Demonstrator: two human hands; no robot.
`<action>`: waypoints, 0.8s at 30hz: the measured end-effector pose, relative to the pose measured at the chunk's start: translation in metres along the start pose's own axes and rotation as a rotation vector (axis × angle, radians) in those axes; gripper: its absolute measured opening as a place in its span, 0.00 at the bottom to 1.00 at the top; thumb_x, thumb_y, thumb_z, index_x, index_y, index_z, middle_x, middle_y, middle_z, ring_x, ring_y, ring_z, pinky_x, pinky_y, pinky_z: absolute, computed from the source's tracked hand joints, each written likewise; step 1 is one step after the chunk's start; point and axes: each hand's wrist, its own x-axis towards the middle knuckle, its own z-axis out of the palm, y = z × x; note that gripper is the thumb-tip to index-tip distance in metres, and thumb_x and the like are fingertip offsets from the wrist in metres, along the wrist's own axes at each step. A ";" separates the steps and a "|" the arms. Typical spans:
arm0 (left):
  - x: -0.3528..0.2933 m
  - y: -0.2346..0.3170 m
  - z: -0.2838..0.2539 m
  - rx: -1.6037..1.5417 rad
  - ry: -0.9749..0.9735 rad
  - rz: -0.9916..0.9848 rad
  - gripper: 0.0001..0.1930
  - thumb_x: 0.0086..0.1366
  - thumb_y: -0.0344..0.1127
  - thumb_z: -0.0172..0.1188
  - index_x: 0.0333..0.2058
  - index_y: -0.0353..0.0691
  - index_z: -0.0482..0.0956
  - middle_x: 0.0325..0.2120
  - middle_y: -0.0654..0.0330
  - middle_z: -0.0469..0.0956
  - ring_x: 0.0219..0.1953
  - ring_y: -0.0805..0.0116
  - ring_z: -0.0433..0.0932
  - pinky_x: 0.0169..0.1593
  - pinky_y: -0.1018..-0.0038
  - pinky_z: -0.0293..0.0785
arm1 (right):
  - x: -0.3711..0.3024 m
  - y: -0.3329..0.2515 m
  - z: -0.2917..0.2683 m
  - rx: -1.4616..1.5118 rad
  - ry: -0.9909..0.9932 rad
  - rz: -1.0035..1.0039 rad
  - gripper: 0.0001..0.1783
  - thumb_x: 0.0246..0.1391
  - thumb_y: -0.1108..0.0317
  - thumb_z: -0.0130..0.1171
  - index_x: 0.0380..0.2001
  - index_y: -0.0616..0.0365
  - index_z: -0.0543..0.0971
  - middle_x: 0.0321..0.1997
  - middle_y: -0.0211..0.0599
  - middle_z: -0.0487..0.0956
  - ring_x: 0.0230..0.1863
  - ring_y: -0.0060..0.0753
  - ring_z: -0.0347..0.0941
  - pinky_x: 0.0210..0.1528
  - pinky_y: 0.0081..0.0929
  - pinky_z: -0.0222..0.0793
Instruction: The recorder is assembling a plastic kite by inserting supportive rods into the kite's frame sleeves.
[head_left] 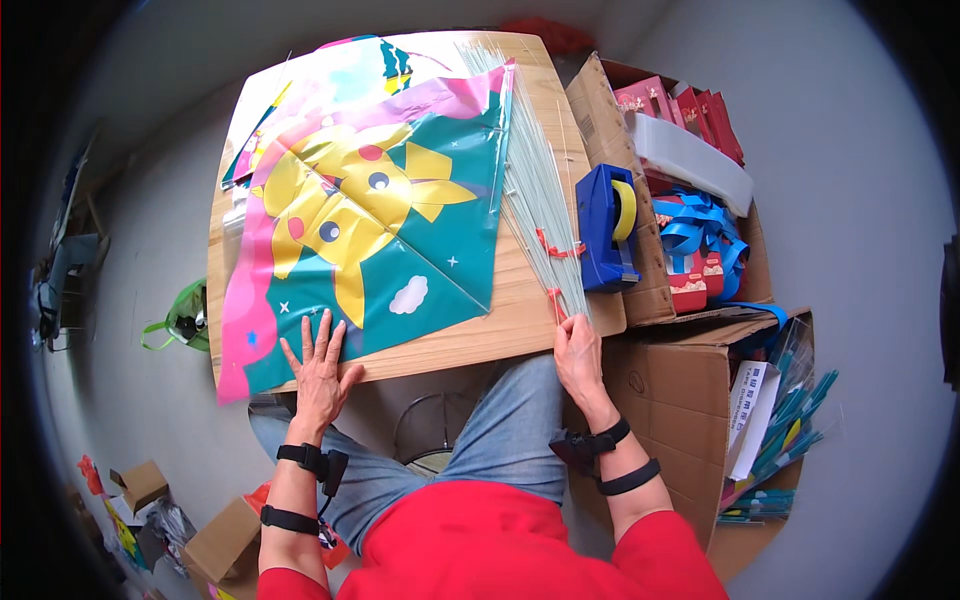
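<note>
A large plastic sheet (440, 255), printed with a yellow cartoon animal on teal with a pink border, lies spread on the wooden table. A diagonal fold line crosses it. My left hand (322, 380) rests flat on its near edge, fingers spread. To the right of the sheet runs a bundle of thin pale rods (535, 195), bound with red ties (560, 245) near its close end. My right hand (578, 355) is closed around the rod ends at the table's near edge. Its fingertips are partly hidden, so how many rods it grips cannot be told.
A blue tape dispenser (600, 230) with yellow tape stands at the table's (450, 345) right edge. Beyond it, a cardboard box (640, 255) holds red packets and blue ribbon. A second box (670, 400) holds a white carton and teal rolls. Far left is a green bag (190, 310).
</note>
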 end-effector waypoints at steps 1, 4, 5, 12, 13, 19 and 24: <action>0.001 -0.007 0.000 0.004 0.021 0.032 0.39 0.63 0.54 0.62 0.70 0.53 0.60 0.75 0.65 0.48 0.77 0.53 0.39 0.72 0.39 0.20 | -0.014 0.001 0.001 0.043 0.035 0.014 0.06 0.60 0.73 0.54 0.34 0.65 0.70 0.34 0.58 0.75 0.38 0.63 0.73 0.41 0.53 0.68; 0.005 -0.017 -0.006 0.049 0.056 0.145 0.37 0.62 0.54 0.62 0.67 0.52 0.65 0.73 0.65 0.52 0.76 0.55 0.42 0.73 0.40 0.21 | -0.048 -0.014 -0.010 0.135 0.060 -0.012 0.06 0.61 0.74 0.54 0.34 0.64 0.69 0.34 0.53 0.73 0.37 0.60 0.72 0.41 0.50 0.67; 0.007 -0.009 -0.013 0.112 0.077 0.135 0.35 0.63 0.54 0.62 0.67 0.53 0.65 0.73 0.66 0.54 0.76 0.57 0.43 0.73 0.40 0.21 | -0.056 -0.015 -0.016 0.081 0.078 -0.135 0.05 0.61 0.75 0.54 0.35 0.63 0.68 0.34 0.50 0.72 0.36 0.58 0.71 0.39 0.48 0.68; -0.040 0.002 -0.015 -0.031 0.498 -0.082 0.21 0.64 0.36 0.63 0.56 0.43 0.74 0.58 0.62 0.73 0.62 0.60 0.68 0.68 0.53 0.51 | -0.036 -0.062 0.015 -0.152 -0.041 -0.744 0.09 0.53 0.77 0.62 0.34 0.59 0.71 0.33 0.42 0.72 0.34 0.45 0.74 0.35 0.38 0.72; -0.049 -0.003 -0.011 -0.019 0.495 -0.108 0.21 0.64 0.36 0.63 0.56 0.43 0.74 0.58 0.62 0.73 0.62 0.60 0.68 0.68 0.53 0.51 | -0.027 -0.071 0.023 -0.137 -0.060 -0.760 0.09 0.53 0.77 0.62 0.34 0.59 0.71 0.33 0.42 0.72 0.34 0.45 0.74 0.35 0.38 0.72; -0.062 -0.041 0.010 -0.010 0.362 -0.268 0.37 0.69 0.48 0.57 0.72 0.52 0.53 0.74 0.62 0.49 0.75 0.57 0.45 0.73 0.43 0.31 | 0.021 -0.125 0.097 -0.099 -0.066 -1.004 0.09 0.54 0.75 0.61 0.34 0.57 0.70 0.36 0.40 0.73 0.37 0.40 0.75 0.36 0.35 0.72; -0.010 -0.061 0.013 0.029 0.279 -0.177 0.37 0.69 0.55 0.54 0.73 0.58 0.53 0.76 0.64 0.42 0.77 0.54 0.37 0.71 0.35 0.23 | 0.070 -0.113 0.130 -0.124 0.085 -0.806 0.10 0.56 0.76 0.60 0.36 0.56 0.68 0.39 0.39 0.73 0.40 0.44 0.76 0.37 0.38 0.75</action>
